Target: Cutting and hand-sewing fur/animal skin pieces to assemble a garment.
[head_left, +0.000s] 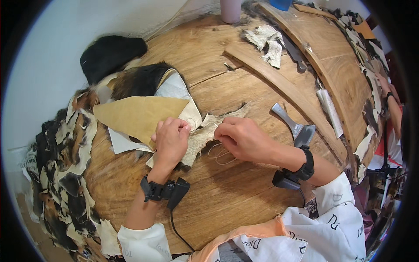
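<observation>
My left hand (171, 139) is closed in a pinch above a cream hide scrap (201, 142), close to the tip of a tan triangular leather piece (142, 109). My right hand (244, 139) is pinched a short way to the right, over the same scrap. A thin pale thread (223, 163) loops below the right fingers, and a fine strand also shows beside the left fingertips. Whether a needle is in either pinch is too small to tell. Behind the tan leather lies a folded dark fur hide (142, 81) with a pale underside.
Right of my hands lies a metal-bladed tool (297, 126). Long wooden strips (279, 94), a dark-handled knife (296, 56) and a white hide scrap (267, 41) lie farther back. Fur offcuts (72, 174) pile up at left. Another person's arm (393, 109) reaches in at far right.
</observation>
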`<state>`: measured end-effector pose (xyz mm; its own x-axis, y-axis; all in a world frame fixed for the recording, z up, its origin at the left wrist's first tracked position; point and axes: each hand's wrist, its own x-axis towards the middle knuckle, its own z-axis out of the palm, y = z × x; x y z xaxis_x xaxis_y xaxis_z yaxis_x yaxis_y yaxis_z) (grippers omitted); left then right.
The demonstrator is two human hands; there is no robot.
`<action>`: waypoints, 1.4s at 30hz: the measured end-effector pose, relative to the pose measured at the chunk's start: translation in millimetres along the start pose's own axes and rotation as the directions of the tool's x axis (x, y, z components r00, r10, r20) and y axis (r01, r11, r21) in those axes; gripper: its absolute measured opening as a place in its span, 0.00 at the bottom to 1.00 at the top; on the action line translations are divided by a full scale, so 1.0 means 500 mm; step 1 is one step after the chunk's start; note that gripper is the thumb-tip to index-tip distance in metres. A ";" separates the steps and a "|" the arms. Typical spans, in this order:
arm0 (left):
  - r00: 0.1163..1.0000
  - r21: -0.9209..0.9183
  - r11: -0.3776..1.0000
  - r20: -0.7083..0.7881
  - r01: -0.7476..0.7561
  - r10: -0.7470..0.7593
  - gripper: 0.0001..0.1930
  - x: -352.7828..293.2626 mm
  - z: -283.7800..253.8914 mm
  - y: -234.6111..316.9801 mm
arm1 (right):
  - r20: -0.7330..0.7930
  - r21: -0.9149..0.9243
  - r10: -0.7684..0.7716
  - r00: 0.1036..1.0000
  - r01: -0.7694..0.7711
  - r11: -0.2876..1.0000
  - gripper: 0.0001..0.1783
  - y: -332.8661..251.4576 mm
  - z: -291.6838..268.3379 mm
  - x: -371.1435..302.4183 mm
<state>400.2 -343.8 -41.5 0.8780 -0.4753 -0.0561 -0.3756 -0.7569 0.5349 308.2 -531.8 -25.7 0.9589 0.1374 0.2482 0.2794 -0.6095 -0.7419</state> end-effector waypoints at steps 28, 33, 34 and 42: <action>0.999 -0.394 0.918 -0.042 -0.043 0.029 0.12 -0.051 -0.038 0.004 | 0.162 0.096 -0.032 0.986 0.016 0.995 0.04 -0.016 0.039 0.035; 0.995 -0.155 0.987 -0.077 0.051 -0.064 0.07 -0.022 -0.004 -0.010 | 0.064 -0.061 0.006 0.998 -0.002 0.998 0.04 0.017 0.003 0.004; 0.995 -0.154 0.987 -0.075 0.051 -0.063 0.07 -0.020 -0.004 -0.009 | 0.063 -0.060 0.007 0.998 -0.003 0.998 0.04 0.018 -0.009 0.000; 0.998 -0.115 0.993 -0.045 0.031 -0.036 0.05 -0.017 -0.001 -0.009 | 0.404 0.588 -0.449 0.797 0.149 0.795 0.04 -0.105 -0.070 0.019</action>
<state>394.6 -336.1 -43.3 0.9036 -0.4267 -0.0373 -0.3116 -0.7145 0.6264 300.8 -525.9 37.6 0.6585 0.6989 0.2792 0.3943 -0.0045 -0.9189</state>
